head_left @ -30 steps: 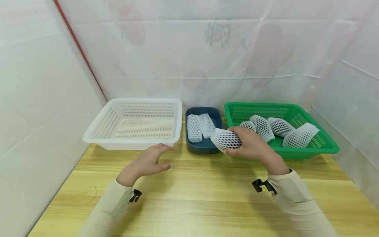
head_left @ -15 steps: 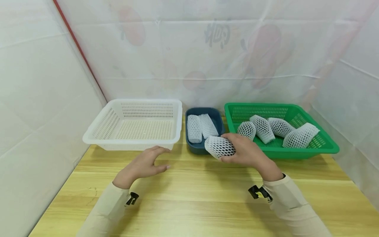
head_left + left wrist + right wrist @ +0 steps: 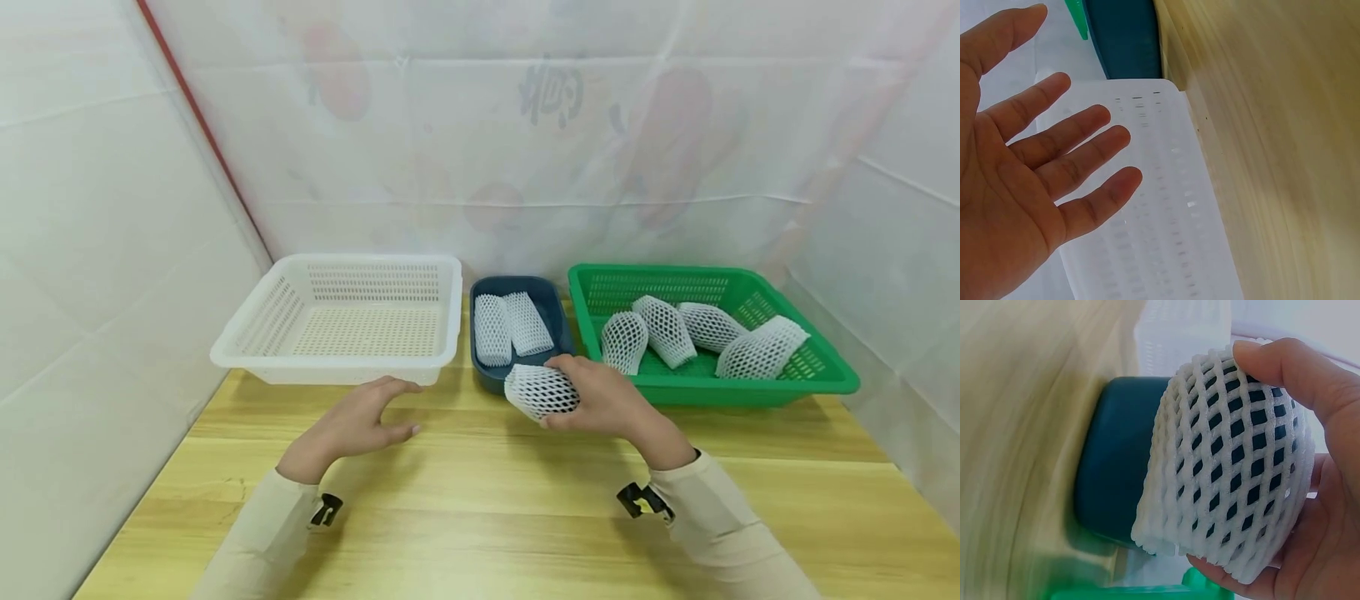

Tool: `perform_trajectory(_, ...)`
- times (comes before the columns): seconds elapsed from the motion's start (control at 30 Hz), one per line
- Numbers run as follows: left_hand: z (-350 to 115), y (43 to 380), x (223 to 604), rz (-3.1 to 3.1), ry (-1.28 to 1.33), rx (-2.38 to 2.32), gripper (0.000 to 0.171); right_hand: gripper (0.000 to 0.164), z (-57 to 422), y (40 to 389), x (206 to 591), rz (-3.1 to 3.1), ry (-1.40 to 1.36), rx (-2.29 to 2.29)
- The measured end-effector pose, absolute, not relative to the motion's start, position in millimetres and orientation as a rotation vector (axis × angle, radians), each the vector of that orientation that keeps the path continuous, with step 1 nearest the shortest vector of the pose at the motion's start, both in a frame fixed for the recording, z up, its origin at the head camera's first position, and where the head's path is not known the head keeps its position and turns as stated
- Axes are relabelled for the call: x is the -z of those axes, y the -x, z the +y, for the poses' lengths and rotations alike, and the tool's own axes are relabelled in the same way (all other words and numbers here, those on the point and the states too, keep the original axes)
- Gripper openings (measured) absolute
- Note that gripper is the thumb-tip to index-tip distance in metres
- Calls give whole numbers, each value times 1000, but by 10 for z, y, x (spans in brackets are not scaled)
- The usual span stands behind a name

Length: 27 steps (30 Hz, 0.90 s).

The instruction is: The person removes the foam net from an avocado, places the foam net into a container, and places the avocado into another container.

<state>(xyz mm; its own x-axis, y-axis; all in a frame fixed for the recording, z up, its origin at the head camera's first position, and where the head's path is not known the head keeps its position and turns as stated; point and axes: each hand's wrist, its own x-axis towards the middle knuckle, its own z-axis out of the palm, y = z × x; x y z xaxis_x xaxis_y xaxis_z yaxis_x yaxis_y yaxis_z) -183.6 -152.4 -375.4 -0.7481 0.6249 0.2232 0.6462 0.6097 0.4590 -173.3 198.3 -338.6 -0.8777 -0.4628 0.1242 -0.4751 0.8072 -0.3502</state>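
Note:
My right hand (image 3: 600, 398) grips a bulging white foam fruit net (image 3: 542, 392) between thumb and fingers, over the table at the front of a dark blue tray (image 3: 558, 321). Up close in the right wrist view, darkness shows through the diamond holes of the foam net (image 3: 1229, 456); I cannot tell what is inside. My left hand (image 3: 356, 423) holds nothing and hovers before the white basket (image 3: 348, 362), thumb apart from the fingers. In the left wrist view its fingers (image 3: 1075, 169) are spread and slightly bent.
Two flat foam nets (image 3: 492, 331) lie in the blue tray. At the right, a green basket (image 3: 720, 392) contains several bulging foam nets (image 3: 761, 348). White sheeting (image 3: 480, 125) stands behind and at both sides of the wooden table (image 3: 465, 517).
My right hand has brought the foam net left and toward me, from the green basket's near-left corner to the front of the blue tray. My left hand has drifted slightly left and nearer.

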Motion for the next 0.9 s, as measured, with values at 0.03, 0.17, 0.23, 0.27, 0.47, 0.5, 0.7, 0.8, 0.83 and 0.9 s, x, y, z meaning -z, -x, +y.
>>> perform_trajectory(0.03, -1532, 1838, 3762, -2785, 1096, 814, 50, 71, 1976, 1732, 3398, -2957, -770, -585)
perform_trajectory(0.17, -1559, 1848, 3787, -2788, 1082, 822, 50, 72, 1948, 1738, 3446, -2954, -788, -567)
perform_trajectory(0.23, -1570, 1852, 3798, -2796, 1070, 826, 50, 72, 1933, 1744, 3475, -2953, -797, -557)
perform_trajectory(0.27, -1577, 1854, 3804, -2802, 1064, 830, 50, 71, 1924, 1747, 3489, -2954, -802, -561)
perform_trajectory(0.47, -1631, 1863, 3856, -2838, 1041, 831, 52, 70, 1877, 1758, 3582, -2980, -805, -602)
perform_trajectory(0.5, -1640, 1866, 3866, -2842, 1040, 827, 52, 70, 1870, 1760, 3596, -2988, -800, -605)
perform_trajectory(0.7, -1680, 1884, 3904, -2873, 1023, 837, 53, 71, 1828, 1769, 3705, -3032, -765, -634)
perform_trajectory(0.8, -1697, 1885, 3921, -2895, 1015, 852, 54, 70, 1799, 1767, 3770, -3047, -764, -632)
perform_trajectory(0.83, -1702, 1884, 3924, -2907, 1006, 852, 54, 70, 1789, 1767, 3789, -3052, -765, -631)
perform_trajectory(0.9, -1712, 1879, 3931, -2926, 996, 839, 54, 70, 1771, 1771, 3827, -3049, -775, -622)
